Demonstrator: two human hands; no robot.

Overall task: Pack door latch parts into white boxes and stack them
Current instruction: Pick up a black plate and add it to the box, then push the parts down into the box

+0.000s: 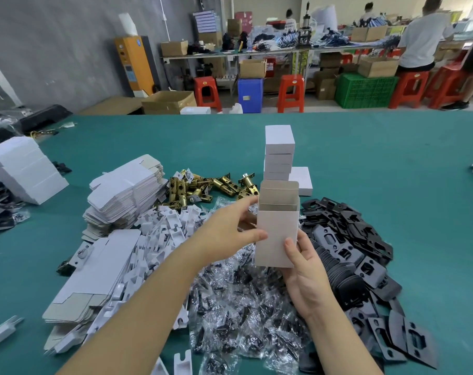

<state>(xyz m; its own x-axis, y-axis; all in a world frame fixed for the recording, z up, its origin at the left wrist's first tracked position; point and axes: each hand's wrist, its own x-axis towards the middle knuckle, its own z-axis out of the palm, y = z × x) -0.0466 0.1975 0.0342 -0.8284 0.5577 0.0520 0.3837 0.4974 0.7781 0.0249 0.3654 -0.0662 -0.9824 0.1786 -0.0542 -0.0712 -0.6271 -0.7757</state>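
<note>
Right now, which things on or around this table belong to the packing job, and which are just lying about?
Job:
open white box, in both hands
stacked white boxes
flat box blanks
brass latches
black plates
bagged screws
white inserts

Lying about:
red stools
green crate
blue bin

You cannot see inside the open white box (277, 234); its walls hide the contents. It also covers the bottom of the box stack (279, 152). The sealed bags (243, 315) blur their small dark parts, and the black plates (370, 266) run off the near edge.
</note>
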